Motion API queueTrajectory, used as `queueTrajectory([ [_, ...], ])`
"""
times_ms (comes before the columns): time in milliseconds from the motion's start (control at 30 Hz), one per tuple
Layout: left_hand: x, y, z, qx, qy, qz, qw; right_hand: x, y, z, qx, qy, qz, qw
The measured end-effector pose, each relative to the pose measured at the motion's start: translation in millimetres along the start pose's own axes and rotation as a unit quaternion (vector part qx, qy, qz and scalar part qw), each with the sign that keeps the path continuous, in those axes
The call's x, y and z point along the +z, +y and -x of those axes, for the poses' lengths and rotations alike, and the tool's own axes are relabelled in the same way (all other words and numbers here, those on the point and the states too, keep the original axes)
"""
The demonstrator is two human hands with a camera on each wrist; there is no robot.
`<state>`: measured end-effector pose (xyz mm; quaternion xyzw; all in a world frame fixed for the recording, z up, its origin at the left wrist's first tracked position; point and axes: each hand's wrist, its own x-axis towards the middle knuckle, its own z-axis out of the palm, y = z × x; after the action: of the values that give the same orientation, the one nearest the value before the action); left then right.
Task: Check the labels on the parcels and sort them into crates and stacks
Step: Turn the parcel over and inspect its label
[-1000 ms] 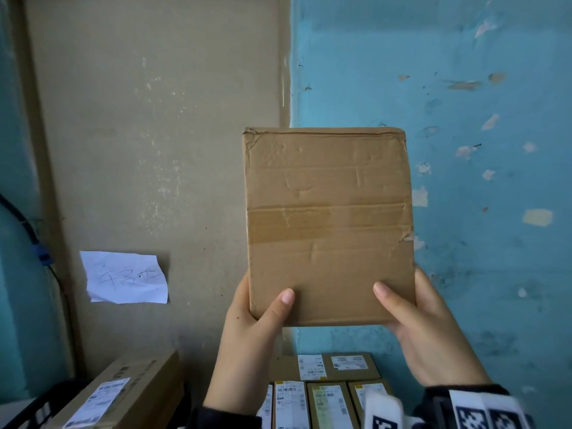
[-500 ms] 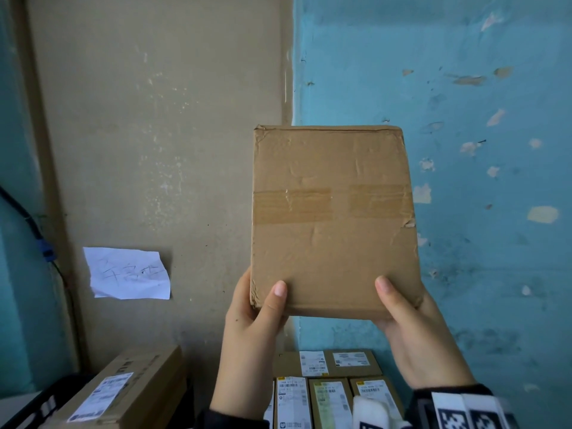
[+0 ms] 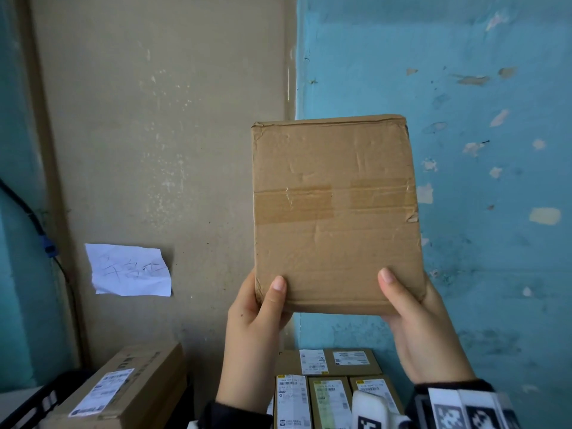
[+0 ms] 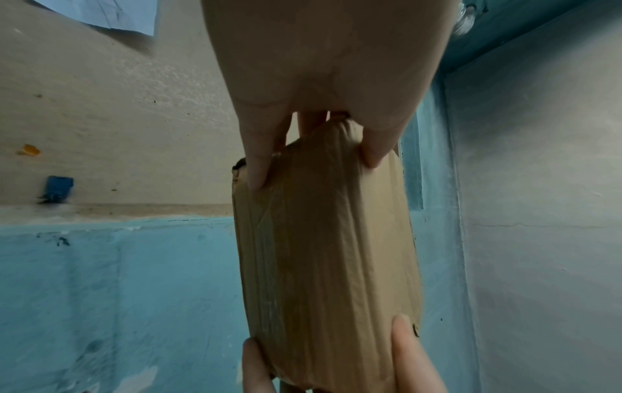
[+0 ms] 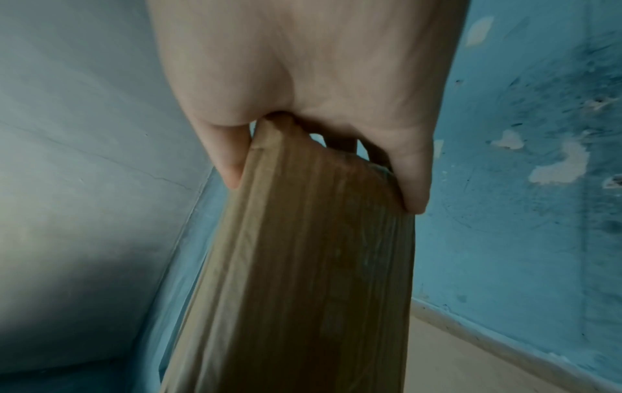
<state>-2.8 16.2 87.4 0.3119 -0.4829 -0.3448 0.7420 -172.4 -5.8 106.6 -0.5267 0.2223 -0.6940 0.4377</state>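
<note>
Past my fingers stands a big wall, half flat tan board (image 3: 161, 150) and half rough blue paint (image 3: 479, 181) with little chips and pale spots. I hold one brown cardboard parcel (image 3: 335, 212) up in front of it, standing tall. It is a flat box shape, soft and dented, with wrinkled corners and a strip of shiny brown tape across the middle. The side I see has no label on it. My left hand (image 3: 253, 332) pinches its bottom left corner, thumb on the front and fingers (image 4: 259, 159) curled round the back. My right hand (image 3: 424, 329) pinches the bottom right corner the same way, thumb in front, fingers (image 5: 414, 186) behind. Down below my left hand lies a long brown box (image 3: 123, 388) with a white label, and it sits over a dark crate (image 3: 34, 400). Right under my hands is a bunch of small brown parcels (image 3: 328, 394) packed close side by side, each with a white or yellow sticker on top. I cannot tell what they sit in. Off to the left of my fingers a crumpled white paper note (image 3: 130, 270) sticks on the tan board, with scribbly writing. Further left, a thin black cable (image 3: 34, 218) with a blue bit hangs down.
</note>
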Motion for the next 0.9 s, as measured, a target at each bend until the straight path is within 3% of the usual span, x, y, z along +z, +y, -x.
queueTrajectory([
  [333, -5, 5, 0, 0.069, -0.012, -0.104, 0.992, 2, -2, 1, 0.028, 0.057, 0.039, 0.997],
  [567, -10, 1, 0, 0.076, 0.009, -0.159, 0.984, -2, 6, 9, 0.086, 0.049, 0.112, 0.989],
  [767, -12, -3, -1, 0.051, 0.002, -0.108, 0.993, 1, -5, 11, 0.081, 0.012, 0.133, 0.988],
  [900, -12, -5, 0, 0.056, -0.031, -0.087, 0.994, 0, 5, 8, 0.028, 0.0, 0.163, 0.986],
])
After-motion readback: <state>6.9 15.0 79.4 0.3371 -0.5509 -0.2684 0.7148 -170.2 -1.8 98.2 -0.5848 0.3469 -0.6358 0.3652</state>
